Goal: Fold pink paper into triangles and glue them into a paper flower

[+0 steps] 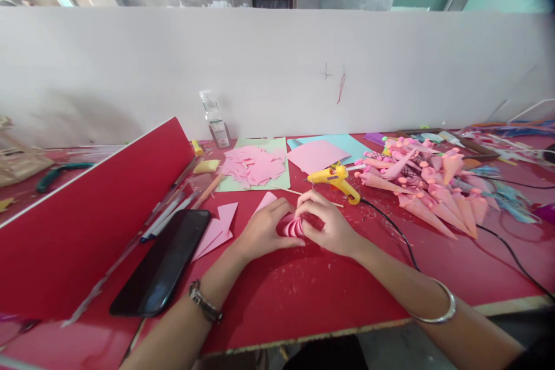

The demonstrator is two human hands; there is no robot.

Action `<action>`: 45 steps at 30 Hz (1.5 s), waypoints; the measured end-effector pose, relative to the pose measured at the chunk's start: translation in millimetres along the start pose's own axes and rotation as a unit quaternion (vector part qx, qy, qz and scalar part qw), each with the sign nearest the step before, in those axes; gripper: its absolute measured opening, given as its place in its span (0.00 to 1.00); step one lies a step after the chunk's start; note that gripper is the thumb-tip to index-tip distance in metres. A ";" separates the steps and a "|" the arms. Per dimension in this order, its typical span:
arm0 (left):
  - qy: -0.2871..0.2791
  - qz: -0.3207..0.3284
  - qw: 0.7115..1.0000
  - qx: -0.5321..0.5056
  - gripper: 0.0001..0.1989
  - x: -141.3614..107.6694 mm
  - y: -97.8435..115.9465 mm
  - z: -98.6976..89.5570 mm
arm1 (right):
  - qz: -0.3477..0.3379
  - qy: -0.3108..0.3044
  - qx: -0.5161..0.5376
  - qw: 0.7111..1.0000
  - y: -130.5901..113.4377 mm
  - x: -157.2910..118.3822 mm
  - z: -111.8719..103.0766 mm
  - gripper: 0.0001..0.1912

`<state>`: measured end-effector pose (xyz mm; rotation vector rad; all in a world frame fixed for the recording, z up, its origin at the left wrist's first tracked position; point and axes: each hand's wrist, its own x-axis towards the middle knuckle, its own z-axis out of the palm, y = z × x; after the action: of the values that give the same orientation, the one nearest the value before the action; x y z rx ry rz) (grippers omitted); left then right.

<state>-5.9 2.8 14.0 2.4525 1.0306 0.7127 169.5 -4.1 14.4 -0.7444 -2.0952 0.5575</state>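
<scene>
Between my two hands is a small pink folded paper piece (293, 226) with curved, layered edges. My left hand (264, 230) grips it from the left, thumb below and fingers over the top. From the right, my right hand (326, 221) pinches its other side with bent fingers. Pink paper pieces (220, 230) lie left of my left hand, beside a black phone (167, 263). Just behind my right hand rests a yellow glue gun (336, 179). A heap of small pink paper scraps (255, 165) sits on a pale green sheet (281, 181).
Many pink paper cones (433, 185) are piled at the right, near the glue gun's black cord (396, 228). An upright red board (99, 214) stands at the left with pens (167, 217) beside it. A white partition (277, 69) runs behind the red table (303, 295).
</scene>
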 end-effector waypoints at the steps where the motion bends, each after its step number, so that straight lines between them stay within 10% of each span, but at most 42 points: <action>1: 0.000 -0.002 1.000 -0.005 0.20 0.0 0.4 -0.2 | 0.003 0.004 0.002 1.000 0.2 0.0 0.2 0.09; 45: 0.008 -0.050 0.998 0.026 0.12 -0.9 -3.0 10.4 | 0.073 0.015 0.021 0.997 2.5 -1.3 8.9 0.05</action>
<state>-2.0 2.6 3.9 2.4230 1.1828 0.6826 163.7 -4.2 7.2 -0.8824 -2.0062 0.6632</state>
